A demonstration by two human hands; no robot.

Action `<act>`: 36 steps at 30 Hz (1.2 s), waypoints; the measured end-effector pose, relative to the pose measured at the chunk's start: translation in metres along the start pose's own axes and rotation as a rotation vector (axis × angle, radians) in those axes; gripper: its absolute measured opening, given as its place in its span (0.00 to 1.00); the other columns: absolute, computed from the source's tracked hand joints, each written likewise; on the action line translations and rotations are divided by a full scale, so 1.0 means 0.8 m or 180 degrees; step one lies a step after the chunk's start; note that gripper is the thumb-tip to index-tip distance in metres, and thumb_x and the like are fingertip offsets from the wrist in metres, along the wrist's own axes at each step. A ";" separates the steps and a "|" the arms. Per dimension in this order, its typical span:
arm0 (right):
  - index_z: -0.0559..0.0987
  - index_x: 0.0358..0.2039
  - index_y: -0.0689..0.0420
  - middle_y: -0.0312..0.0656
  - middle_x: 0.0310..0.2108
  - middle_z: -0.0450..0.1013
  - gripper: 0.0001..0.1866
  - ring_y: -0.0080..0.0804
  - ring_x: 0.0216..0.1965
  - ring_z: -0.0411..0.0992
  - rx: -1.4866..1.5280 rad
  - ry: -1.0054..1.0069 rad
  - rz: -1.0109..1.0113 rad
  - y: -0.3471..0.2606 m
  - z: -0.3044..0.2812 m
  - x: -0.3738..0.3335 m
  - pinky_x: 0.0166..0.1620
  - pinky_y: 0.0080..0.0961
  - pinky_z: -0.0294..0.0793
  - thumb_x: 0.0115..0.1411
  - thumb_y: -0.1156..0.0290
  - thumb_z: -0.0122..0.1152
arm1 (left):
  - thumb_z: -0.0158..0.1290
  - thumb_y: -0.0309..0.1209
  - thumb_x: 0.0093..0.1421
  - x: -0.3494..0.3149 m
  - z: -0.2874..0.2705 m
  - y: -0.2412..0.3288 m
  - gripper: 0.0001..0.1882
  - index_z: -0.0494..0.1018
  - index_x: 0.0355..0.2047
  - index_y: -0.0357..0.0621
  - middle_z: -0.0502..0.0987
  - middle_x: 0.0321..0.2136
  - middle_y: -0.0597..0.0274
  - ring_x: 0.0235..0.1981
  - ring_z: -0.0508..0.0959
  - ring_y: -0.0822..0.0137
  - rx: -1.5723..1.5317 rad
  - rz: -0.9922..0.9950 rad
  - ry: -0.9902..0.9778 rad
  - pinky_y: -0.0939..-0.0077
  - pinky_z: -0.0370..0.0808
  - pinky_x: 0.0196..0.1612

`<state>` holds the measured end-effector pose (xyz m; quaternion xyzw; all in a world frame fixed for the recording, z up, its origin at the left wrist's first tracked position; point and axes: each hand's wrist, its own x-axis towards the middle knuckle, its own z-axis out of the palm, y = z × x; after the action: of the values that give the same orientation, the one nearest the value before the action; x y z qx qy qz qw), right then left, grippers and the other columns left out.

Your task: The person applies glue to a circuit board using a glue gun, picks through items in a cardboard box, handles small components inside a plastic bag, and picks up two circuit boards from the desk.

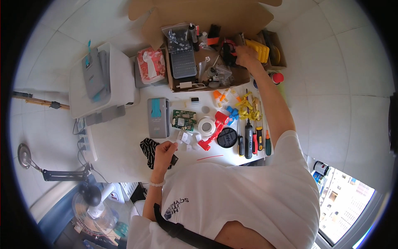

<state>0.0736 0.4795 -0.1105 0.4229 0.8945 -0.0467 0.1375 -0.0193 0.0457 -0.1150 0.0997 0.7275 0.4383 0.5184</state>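
The right hand [246, 57] reaches into the far right of a cardboard box [203, 12], its fingers bent down beside a dark-and-red item [228, 50] just to their left; whether they grasp it or merely touch it cannot be told. A yellow case [261, 50] sits just right of the hand. At the table's [120, 145] near edge, the left hand [165, 152] is curled, thumb and forefinger drawn close together, between a striped pouch [148, 150] at its left and a small dark piece [174, 160] at its right; which of them it grips, if either, is unclear. Farther in lie a gray case [158, 120], a circuit board [184, 119] and, to the right, a red holder [219, 123] and a black cap [227, 137].
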 end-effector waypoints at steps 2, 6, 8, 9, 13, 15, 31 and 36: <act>0.77 0.38 0.58 0.47 0.41 0.74 0.12 0.46 0.45 0.72 -0.0060 -0.0353 0.0057 0.001 0.003 0.004 0.43 0.41 0.73 0.51 0.74 0.57 | 0.53 0.33 0.58 -0.001 0.004 -0.010 0.15 0.71 0.18 0.36 0.65 0.13 0.75 0.15 0.58 0.85 -0.0013 0.0019 0.0006 0.86 0.53 0.18; 0.77 0.37 0.59 0.49 0.40 0.74 0.12 0.46 0.44 0.72 0.0016 -0.0181 -0.0090 0.011 0.016 -0.001 0.43 0.40 0.73 0.50 0.73 0.58 | 0.53 0.32 0.58 0.001 0.004 -0.015 0.14 0.71 0.19 0.36 0.65 0.13 0.75 0.15 0.58 0.85 0.0057 0.0022 0.0006 0.85 0.54 0.18; 0.77 0.36 0.60 0.50 0.39 0.74 0.12 0.48 0.44 0.72 0.0234 0.0054 -0.0157 0.016 0.018 -0.009 0.43 0.40 0.73 0.49 0.72 0.59 | 0.53 0.32 0.58 0.007 0.000 -0.022 0.14 0.71 0.19 0.35 0.65 0.13 0.75 0.15 0.58 0.84 0.0109 0.0004 0.0055 0.85 0.54 0.18; 0.77 0.36 0.60 0.50 0.39 0.74 0.12 0.48 0.44 0.72 0.0230 0.0059 -0.0152 0.018 0.019 -0.012 0.43 0.40 0.73 0.49 0.72 0.59 | 0.53 0.32 0.58 0.012 -0.003 -0.029 0.14 0.71 0.20 0.35 0.65 0.13 0.75 0.15 0.58 0.84 0.0092 0.0175 0.0088 0.85 0.54 0.18; 0.77 0.36 0.59 0.51 0.38 0.74 0.14 0.49 0.43 0.72 0.0420 0.0404 0.0239 0.026 0.011 -0.034 0.42 0.41 0.73 0.48 0.69 0.60 | 0.53 0.31 0.59 0.022 -0.006 -0.037 0.13 0.71 0.20 0.35 0.65 0.14 0.74 0.16 0.58 0.84 0.0081 0.0463 0.0143 0.85 0.54 0.18; 0.77 0.36 0.59 0.51 0.37 0.75 0.14 0.49 0.41 0.73 0.0511 0.0626 0.0381 0.028 0.002 -0.039 0.41 0.41 0.74 0.48 0.68 0.61 | 0.53 0.31 0.59 0.022 -0.005 -0.033 0.13 0.71 0.20 0.35 0.65 0.14 0.75 0.16 0.58 0.84 0.0078 0.0430 0.0130 0.85 0.54 0.18; 0.76 0.25 0.64 0.57 0.24 0.73 0.13 0.57 0.30 0.73 0.1558 0.2468 0.0952 0.008 0.036 -0.001 0.34 0.45 0.72 0.49 0.65 0.61 | 0.54 0.30 0.57 0.030 0.003 -0.020 0.12 0.69 0.22 0.33 0.63 0.14 0.72 0.18 0.58 0.80 0.0498 0.0280 0.0192 0.83 0.56 0.21; 0.74 0.24 0.67 0.59 0.23 0.72 0.14 0.57 0.29 0.73 0.1737 0.2534 0.1080 -0.006 0.050 0.019 0.32 0.45 0.72 0.50 0.66 0.61 | 0.54 0.30 0.57 0.034 0.005 -0.018 0.12 0.70 0.22 0.33 0.63 0.15 0.72 0.18 0.59 0.80 0.0475 0.0276 0.0188 0.83 0.56 0.20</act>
<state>0.0691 0.4800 -0.1532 0.5676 0.7515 -0.0909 -0.3236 -0.0233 0.0557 -0.1437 0.1564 0.7681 0.4076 0.4685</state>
